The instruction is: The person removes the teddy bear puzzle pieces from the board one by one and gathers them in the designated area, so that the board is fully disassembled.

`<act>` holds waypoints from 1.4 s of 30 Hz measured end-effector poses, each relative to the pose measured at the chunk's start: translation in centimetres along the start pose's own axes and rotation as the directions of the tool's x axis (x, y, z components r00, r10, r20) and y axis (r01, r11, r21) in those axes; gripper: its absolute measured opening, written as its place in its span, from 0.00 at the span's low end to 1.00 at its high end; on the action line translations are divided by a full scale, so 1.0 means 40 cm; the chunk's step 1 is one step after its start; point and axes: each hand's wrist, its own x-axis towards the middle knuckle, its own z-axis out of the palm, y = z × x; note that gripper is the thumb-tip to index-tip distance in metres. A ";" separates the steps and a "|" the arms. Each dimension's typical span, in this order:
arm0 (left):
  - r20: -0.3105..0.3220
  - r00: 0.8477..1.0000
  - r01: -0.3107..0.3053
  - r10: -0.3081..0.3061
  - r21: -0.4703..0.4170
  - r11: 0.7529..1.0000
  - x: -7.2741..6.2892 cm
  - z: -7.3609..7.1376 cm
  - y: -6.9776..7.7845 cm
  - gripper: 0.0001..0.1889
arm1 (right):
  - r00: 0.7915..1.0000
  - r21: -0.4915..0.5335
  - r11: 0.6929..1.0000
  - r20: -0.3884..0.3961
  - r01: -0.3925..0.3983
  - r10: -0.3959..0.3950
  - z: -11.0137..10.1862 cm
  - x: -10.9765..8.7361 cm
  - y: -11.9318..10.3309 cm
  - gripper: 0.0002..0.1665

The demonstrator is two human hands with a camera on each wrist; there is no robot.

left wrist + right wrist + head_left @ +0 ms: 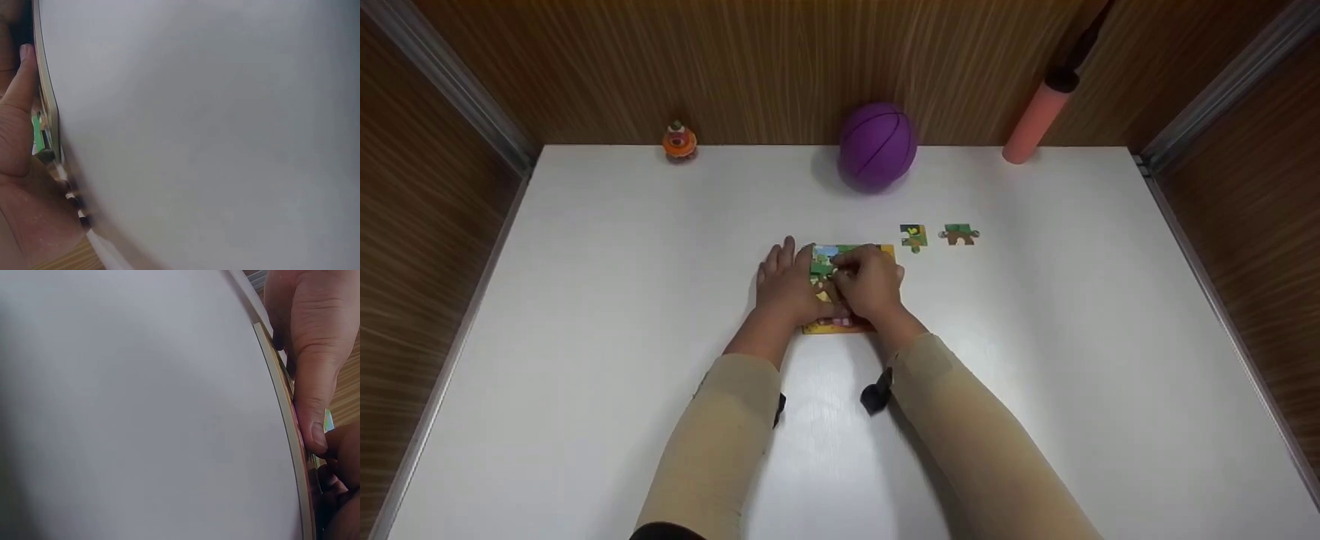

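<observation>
Puzzle [819, 328] looks largely assembled; two pieces [915, 235] lie apart, unplaced. Left hand [789, 291]: fingers spread. Right hand [873, 285]: fingers bent; cannot tell whether pinching.

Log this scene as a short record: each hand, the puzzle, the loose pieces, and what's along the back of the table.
left hand: at the puzzle's left edge, thumb across it
right hand: over the puzzle, fingers bent; can't tell if it pinches a piece
puzzle: partly hidden by both hands
loose pieces: two, lying apart, beyond the puzzle to the right
back of table: orange toy left, purple ball middle, pink tube right
</observation>
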 end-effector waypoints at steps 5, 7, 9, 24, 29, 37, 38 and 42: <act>-0.003 1.000 -0.006 0.006 -0.010 1.000 0.001 0.004 0.004 0.67 | 1.000 0.006 1.000 -0.018 0.009 -0.009 -0.003 0.000 0.004 0.09; 0.001 1.000 -0.003 0.003 -0.002 1.000 0.000 0.006 0.005 0.67 | 1.000 0.000 1.000 -0.014 0.007 -0.007 -0.002 -0.001 0.006 0.09; 0.004 1.000 -0.001 0.001 0.003 1.000 0.001 0.007 0.006 0.67 | 1.000 0.001 1.000 -0.006 -0.001 0.001 -0.002 -0.003 0.007 0.10; 0.006 1.000 -0.013 0.012 0.025 1.000 -0.004 0.001 0.007 0.68 | 1.000 0.076 0.997 -0.010 0.019 -0.019 -0.006 -0.012 0.016 0.11; 0.012 1.000 -0.010 0.010 0.015 1.000 -0.002 0.004 0.004 0.67 | 1.000 0.202 0.979 -0.014 0.027 -0.024 -0.016 -0.021 0.023 0.10; 0.022 1.000 -0.012 0.013 -0.023 1.000 -0.007 0.002 0.000 0.67 | 0.996 0.367 0.928 -0.081 0.063 -0.036 -0.075 -0.022 0.058 0.10; 0.024 1.000 -0.010 0.010 -0.024 1.000 -0.006 0.003 -0.002 0.67 | 0.997 0.386 0.922 -0.080 0.039 -0.009 -0.087 -0.020 0.064 0.10; 0.029 1.000 -0.007 0.008 -0.028 1.000 0.001 0.010 -0.007 0.69 | 0.991 0.420 0.907 -0.100 -0.035 0.084 -0.141 -0.013 0.097 0.10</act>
